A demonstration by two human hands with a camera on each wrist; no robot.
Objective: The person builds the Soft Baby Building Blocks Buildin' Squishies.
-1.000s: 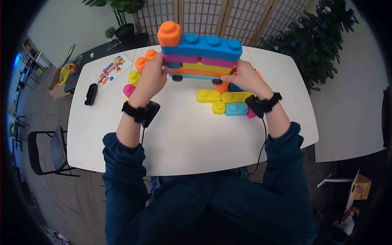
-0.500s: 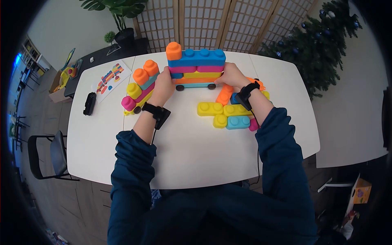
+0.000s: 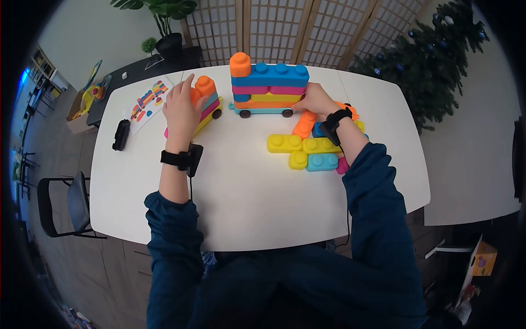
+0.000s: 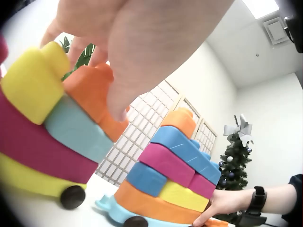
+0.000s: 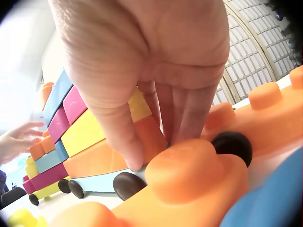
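A tall wheeled toy block car stands at the table's far side, stacked in light blue, orange, yellow, pink and blue, with an orange block on top. My right hand grips its right end, thumb on the near face and fingers behind, as the right wrist view shows. Left of it is a shorter wheeled block car of yellow, magenta and light blue, topped with yellow and orange blocks. My left hand is over this one, fingers spread and extended, thumb beside its orange blocks.
Loose yellow blocks, a light blue block and an orange block lie near my right wrist. A picture sheet and a black object lie at the table's left. Cables hang from both wrist cameras.
The tall car has come down from midair onto the table, first held in both hands. My left hand has left it and moved left over the shorter car, which now sits at a different angle.
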